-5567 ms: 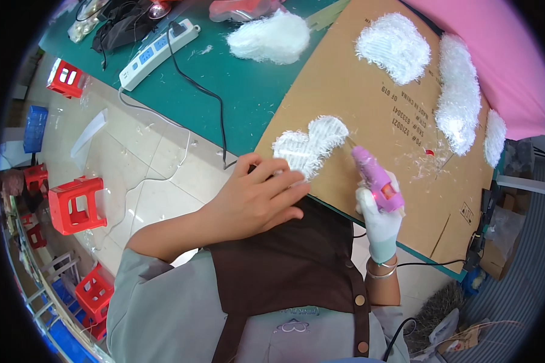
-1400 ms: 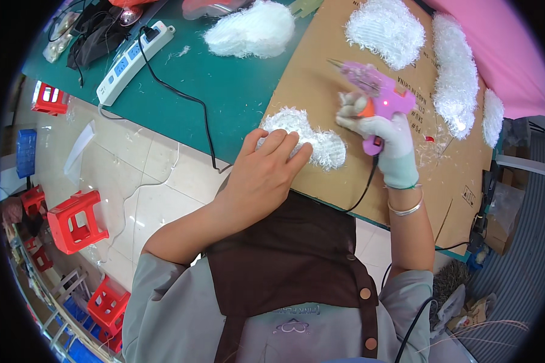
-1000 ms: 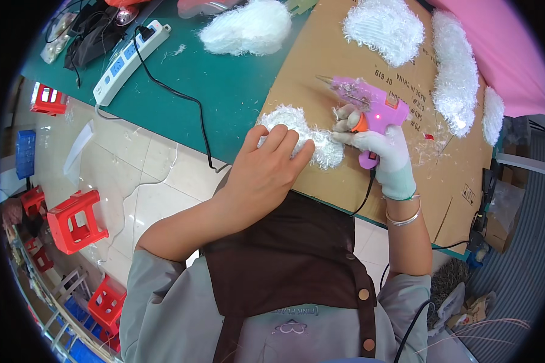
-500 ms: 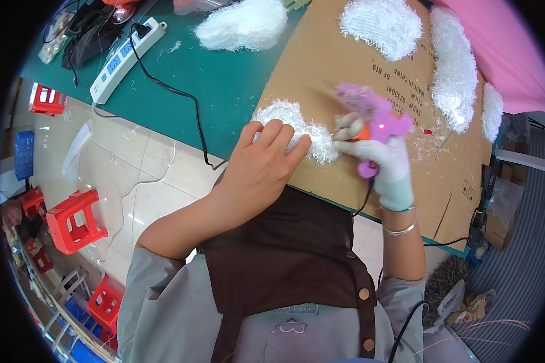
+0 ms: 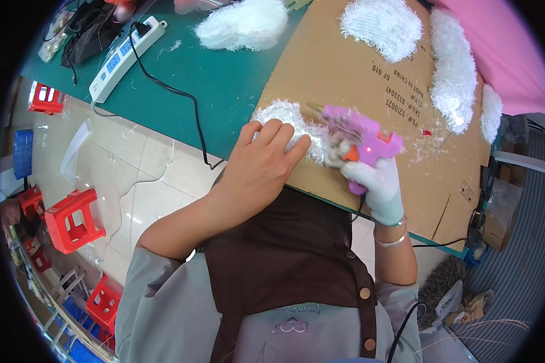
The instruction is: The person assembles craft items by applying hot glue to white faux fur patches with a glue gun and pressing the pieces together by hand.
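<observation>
A white fluffy, shaggy piece [image 5: 280, 112] lies on the flattened cardboard at the near edge of the table. Bare, my left hand [image 5: 266, 158] bends its fingers over this piece and holds it down; the fingertips sink into the fluff. In a white glove, my right hand [image 5: 378, 189] is closed around a pink hot glue gun [image 5: 356, 130] with an orange trigger and a lit red spot. Its nozzle points left, just above the right part of the fluffy piece. White strands cling to the gun's body.
More white fluffy pieces [image 5: 381, 27] rest on the cardboard [image 5: 327, 66] and on the green tabletop [image 5: 212, 109]. A white power strip [image 5: 124, 60] with a black cord lies at left. Pink cloth [image 5: 502, 54] covers the far right. Red stools [image 5: 74, 221] stand on the floor.
The glue gun and my right hand have moved left and slightly toward me, bringing the nozzle to the fluffy piece. My left hand has stayed in place.
</observation>
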A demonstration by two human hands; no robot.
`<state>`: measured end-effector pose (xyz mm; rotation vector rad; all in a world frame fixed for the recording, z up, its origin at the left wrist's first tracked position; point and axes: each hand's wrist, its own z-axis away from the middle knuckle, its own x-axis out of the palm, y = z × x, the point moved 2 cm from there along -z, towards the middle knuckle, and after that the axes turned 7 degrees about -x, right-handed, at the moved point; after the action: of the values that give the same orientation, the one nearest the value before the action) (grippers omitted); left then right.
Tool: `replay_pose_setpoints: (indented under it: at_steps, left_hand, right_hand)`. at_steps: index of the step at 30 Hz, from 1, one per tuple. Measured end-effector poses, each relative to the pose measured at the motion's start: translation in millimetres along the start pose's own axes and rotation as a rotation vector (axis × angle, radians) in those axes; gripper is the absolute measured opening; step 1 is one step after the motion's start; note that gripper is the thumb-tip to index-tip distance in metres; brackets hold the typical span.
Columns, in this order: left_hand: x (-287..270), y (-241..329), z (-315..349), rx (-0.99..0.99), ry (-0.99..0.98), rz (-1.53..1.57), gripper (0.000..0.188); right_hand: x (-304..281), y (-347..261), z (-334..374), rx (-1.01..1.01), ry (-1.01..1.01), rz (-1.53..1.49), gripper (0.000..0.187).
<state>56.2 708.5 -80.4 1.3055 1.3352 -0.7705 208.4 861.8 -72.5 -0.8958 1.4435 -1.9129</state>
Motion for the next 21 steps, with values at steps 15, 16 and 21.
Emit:
replay_pose_setpoints:
  at_steps: [15,16,21]
  left_hand:
    - [1.4,-2.0,0.3,-0.026,0.022,0.040,0.041]
    - [1.1,-1.8,-0.2,-0.028,0.020,0.044,0.041]
    - [3.1,-5.9,1.3,-0.037,0.032,0.066,0.041]
  right_hand:
    - [10.3,-0.1,-12.7,-0.032,-0.018,0.116,0.038]
    - [10.2,-1.7,-18.0,-0.078,0.033,0.184,0.038]
    - [-2.0,-19.4,-2.1,-0.248,0.124,0.096,0.044]
